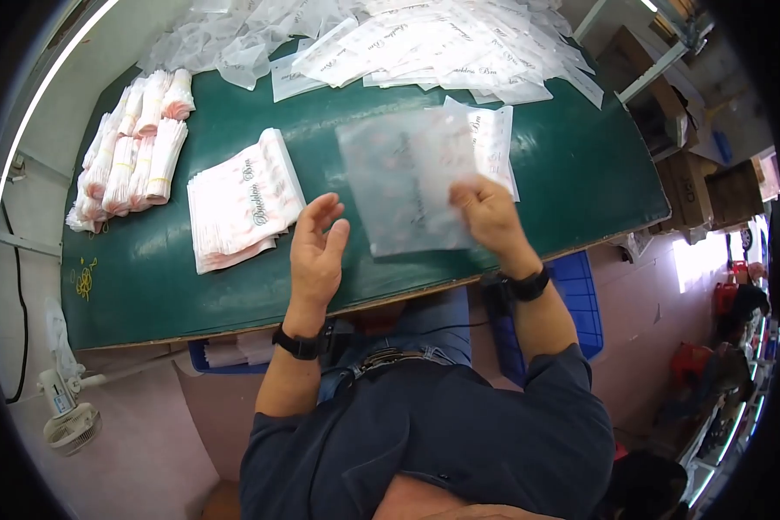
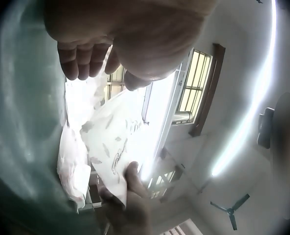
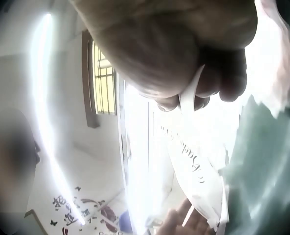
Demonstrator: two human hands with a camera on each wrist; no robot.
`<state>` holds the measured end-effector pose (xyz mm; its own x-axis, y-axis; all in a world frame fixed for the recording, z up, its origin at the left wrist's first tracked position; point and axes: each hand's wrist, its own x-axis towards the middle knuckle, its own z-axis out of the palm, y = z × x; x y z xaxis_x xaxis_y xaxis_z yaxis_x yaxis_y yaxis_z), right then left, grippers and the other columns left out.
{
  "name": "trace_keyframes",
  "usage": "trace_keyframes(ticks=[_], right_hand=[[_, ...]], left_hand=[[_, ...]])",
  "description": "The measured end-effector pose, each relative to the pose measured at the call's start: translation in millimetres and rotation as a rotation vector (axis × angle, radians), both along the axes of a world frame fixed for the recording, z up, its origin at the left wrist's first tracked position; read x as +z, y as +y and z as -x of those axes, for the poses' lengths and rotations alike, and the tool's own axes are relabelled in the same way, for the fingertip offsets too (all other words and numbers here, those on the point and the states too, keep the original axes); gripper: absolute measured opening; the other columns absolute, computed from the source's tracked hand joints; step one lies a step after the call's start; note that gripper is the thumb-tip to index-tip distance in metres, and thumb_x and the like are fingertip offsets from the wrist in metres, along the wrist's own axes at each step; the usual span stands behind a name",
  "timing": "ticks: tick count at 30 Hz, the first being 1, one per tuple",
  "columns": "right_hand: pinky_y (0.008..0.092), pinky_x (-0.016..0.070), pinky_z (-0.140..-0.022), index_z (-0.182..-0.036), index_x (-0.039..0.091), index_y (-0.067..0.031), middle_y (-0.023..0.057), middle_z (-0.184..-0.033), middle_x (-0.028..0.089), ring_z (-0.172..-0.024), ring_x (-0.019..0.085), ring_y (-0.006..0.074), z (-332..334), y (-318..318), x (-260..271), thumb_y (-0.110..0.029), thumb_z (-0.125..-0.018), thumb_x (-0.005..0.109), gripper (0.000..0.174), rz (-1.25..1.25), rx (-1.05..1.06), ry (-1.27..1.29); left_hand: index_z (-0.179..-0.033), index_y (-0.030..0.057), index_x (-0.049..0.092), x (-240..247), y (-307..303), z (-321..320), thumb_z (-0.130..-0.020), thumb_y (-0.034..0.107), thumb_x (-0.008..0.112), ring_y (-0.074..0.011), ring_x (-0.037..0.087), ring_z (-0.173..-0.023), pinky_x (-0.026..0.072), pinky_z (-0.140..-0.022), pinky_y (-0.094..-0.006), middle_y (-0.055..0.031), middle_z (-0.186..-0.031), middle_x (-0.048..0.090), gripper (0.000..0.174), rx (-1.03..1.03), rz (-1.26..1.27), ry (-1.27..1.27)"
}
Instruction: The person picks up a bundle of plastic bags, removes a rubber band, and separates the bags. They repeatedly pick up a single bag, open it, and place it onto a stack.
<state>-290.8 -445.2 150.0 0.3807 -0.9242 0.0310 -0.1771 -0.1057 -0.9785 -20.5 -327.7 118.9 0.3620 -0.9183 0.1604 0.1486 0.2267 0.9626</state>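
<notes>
A translucent printed bag (image 1: 399,195) is blurred above the green table, its right edge pinched by my right hand (image 1: 487,212). In the right wrist view, the thumb and curled fingers of my right hand (image 3: 184,54) grip the bag (image 3: 196,171). My left hand (image 1: 316,260) is raised left of the bag, palm inward with fingers loosely bent, holding nothing; it also shows in the left wrist view (image 2: 130,39). Just beyond it lies a neat stack of printed bags (image 1: 243,204). Another printed bag (image 1: 496,143) lies partly behind the held one.
Rolled, banded bundles (image 1: 134,152) stand at the table's left, with yellow rubber bands (image 1: 84,279) near the left edge. Loose bags (image 1: 459,48) are heaped along the back. Blue crates (image 1: 572,299) sit below the front edge, and a small fan (image 1: 71,425) is at lower left.
</notes>
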Motion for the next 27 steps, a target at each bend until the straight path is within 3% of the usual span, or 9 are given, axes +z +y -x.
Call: trace_keyframes(ticks=[3, 8, 10, 12, 18, 22, 24, 25, 27], right_hand=[[0.0236, 0.0493, -0.067, -0.101, 0.076, -0.0012, -0.0021, -0.085, 0.070, -0.074, 0.060, 0.0055, 45.5, -65.7, -4.2, -0.029, -0.109, 0.069, 0.030, -0.048, -0.206, -0.223], [0.0247, 0.0512, -0.070, -0.107, 0.077, 0.0021, 0.0008, -0.091, 0.074, -0.078, 0.062, 0.0064, 66.4, -107.6, -20.0, -0.026, -0.109, 0.070, 0.029, -0.061, -0.283, -0.248], [0.0251, 0.0532, -0.073, -0.115, 0.076, 0.0046, 0.0022, -0.097, 0.075, -0.081, 0.064, 0.0076, 68.2, -109.7, -26.9, -0.025, -0.110, 0.068, 0.031, -0.039, -0.304, -0.109], [0.0254, 0.0543, -0.074, -0.120, 0.075, 0.0059, 0.0029, -0.099, 0.075, -0.083, 0.065, 0.0082, 70.0, -112.1, -27.9, -0.024, -0.111, 0.067, 0.032, -0.030, -0.320, -0.043], [0.0266, 0.0539, -0.072, -0.113, 0.075, 0.0061, 0.0030, -0.096, 0.075, -0.080, 0.064, 0.0086, 70.6, -111.0, -35.6, -0.025, -0.108, 0.071, 0.031, -0.039, -0.364, 0.008], [0.0280, 0.0543, -0.072, -0.111, 0.075, 0.0058, 0.0060, -0.093, 0.076, -0.079, 0.065, 0.0093, 75.1, -121.1, -41.8, -0.025, -0.104, 0.075, 0.031, 0.057, -0.414, 0.198], [0.0285, 0.0546, -0.072, -0.111, 0.074, 0.0057, 0.0074, -0.093, 0.076, -0.079, 0.066, 0.0094, 76.3, -124.4, -44.3, -0.025, -0.103, 0.076, 0.032, 0.101, -0.434, 0.276], [0.0306, 0.0556, -0.074, -0.113, 0.074, 0.0050, 0.0102, -0.095, 0.077, -0.081, 0.069, 0.0130, 75.4, -122.9, -43.6, -0.026, -0.102, 0.077, 0.033, 0.114, -0.451, 0.312], [0.0349, 0.0578, -0.079, -0.116, 0.073, 0.0037, 0.0160, -0.099, 0.079, -0.085, 0.074, 0.0200, 72.5, -119.5, -41.6, -0.028, -0.099, 0.078, 0.037, 0.142, -0.484, 0.385]], left_hand=[[-0.146, 0.0006, 0.057, 5.3, -62.3, 23.9, -0.104, 0.014, 0.071, -0.0247, 0.065, -0.128, 0.0557, -0.102, -0.0356, -0.0146, -0.143, 0.063, 0.046, -0.166, -0.060, -0.191], [-0.139, 0.0006, 0.064, -4.8, -158.6, 67.4, -0.099, 0.018, 0.075, -0.0210, 0.070, -0.113, 0.0568, -0.098, -0.0348, -0.0151, -0.133, 0.070, 0.046, -0.191, -0.220, -0.484], [-0.136, 0.0007, 0.067, -11.9, -175.0, 71.9, -0.097, 0.019, 0.076, -0.0199, 0.071, -0.109, 0.0578, -0.094, -0.0343, -0.0157, -0.129, 0.073, 0.044, -0.154, -0.287, -0.613], [-0.132, 0.0005, 0.069, -16.7, -182.1, 71.3, -0.095, 0.020, 0.077, -0.0192, 0.072, -0.104, 0.0584, -0.090, -0.0348, -0.0153, -0.125, 0.074, 0.042, -0.195, -0.276, -0.555], [-0.127, 0.0009, 0.071, -21.4, -172.5, 75.7, -0.092, 0.022, 0.079, -0.0206, 0.071, -0.098, 0.0587, -0.086, -0.0362, -0.0155, -0.122, 0.073, 0.041, -0.241, -0.299, -0.404], [-0.128, 0.0012, 0.071, -16.6, -150.0, 91.2, -0.090, 0.020, 0.081, -0.0254, 0.070, -0.099, 0.0579, -0.090, -0.0395, -0.0152, -0.121, 0.071, 0.043, -0.121, -0.182, -0.705], [-0.128, 0.0023, 0.070, -25.1, -146.1, 94.9, -0.088, 0.019, 0.082, -0.0284, 0.068, -0.103, 0.0565, -0.094, -0.0410, -0.0154, -0.122, 0.069, 0.045, -0.069, 0.036, -0.809], [-0.129, 0.0028, 0.070, -25.0, -143.9, 96.4, -0.087, 0.018, 0.083, -0.0299, 0.067, -0.104, 0.0558, -0.096, -0.0417, -0.0155, -0.122, 0.069, 0.047, -0.042, 0.146, -0.858], [-0.129, 0.0034, 0.069, -24.8, -141.2, 99.5, -0.086, 0.019, 0.084, -0.0312, 0.067, -0.106, 0.0551, -0.097, -0.0426, -0.0152, -0.121, 0.069, 0.049, -0.062, 0.114, -0.865]])
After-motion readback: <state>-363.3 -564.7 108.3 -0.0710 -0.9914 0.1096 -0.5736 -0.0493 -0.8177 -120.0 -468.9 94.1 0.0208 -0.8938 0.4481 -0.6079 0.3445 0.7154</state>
